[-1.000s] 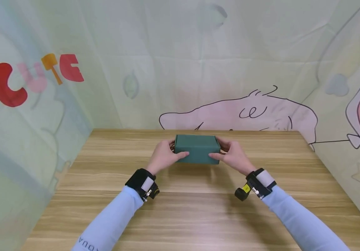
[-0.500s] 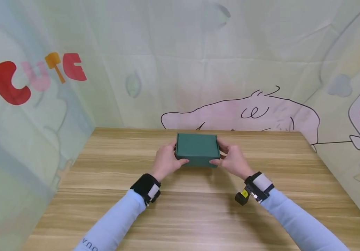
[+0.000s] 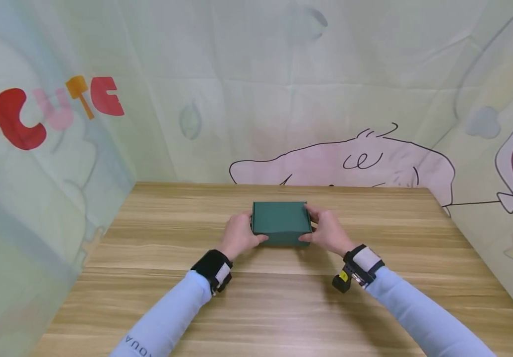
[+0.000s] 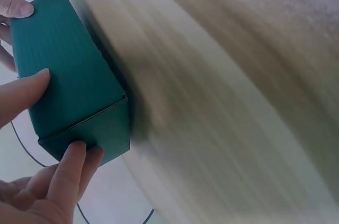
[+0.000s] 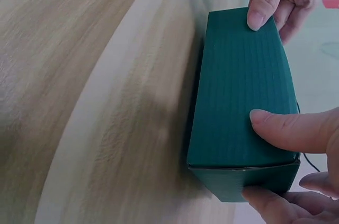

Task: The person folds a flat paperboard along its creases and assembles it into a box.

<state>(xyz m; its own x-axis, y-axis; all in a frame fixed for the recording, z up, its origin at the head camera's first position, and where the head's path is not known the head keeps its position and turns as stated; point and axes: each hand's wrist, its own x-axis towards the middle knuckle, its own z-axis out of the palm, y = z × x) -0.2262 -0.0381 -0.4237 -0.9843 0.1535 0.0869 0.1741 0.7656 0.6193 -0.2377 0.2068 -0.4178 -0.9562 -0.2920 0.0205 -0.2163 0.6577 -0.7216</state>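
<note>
A dark green cardboard box (image 3: 281, 218) with its lid down lies between both hands near the back middle of the table. My left hand (image 3: 240, 233) grips its left end, thumb on the front face and fingers on the end panel, as the left wrist view shows on the box (image 4: 69, 65). On the opposite end my right hand (image 3: 328, 233) holds it the same way; in the right wrist view its thumb presses the front face of the box (image 5: 243, 86) and its fingertips touch the end panel. The box's underside sits close over the wood.
The wood-grain table (image 3: 279, 307) extends around the box on every side. Behind it hangs a printed cloth backdrop (image 3: 256, 99), which also runs along the left and right sides. Each wrist wears a black strap (image 3: 214, 270) with a small camera.
Both hands have brought the green box slightly toward the person and lower. It has tipped so that more of its top shows. Both hands keep their hold on it.
</note>
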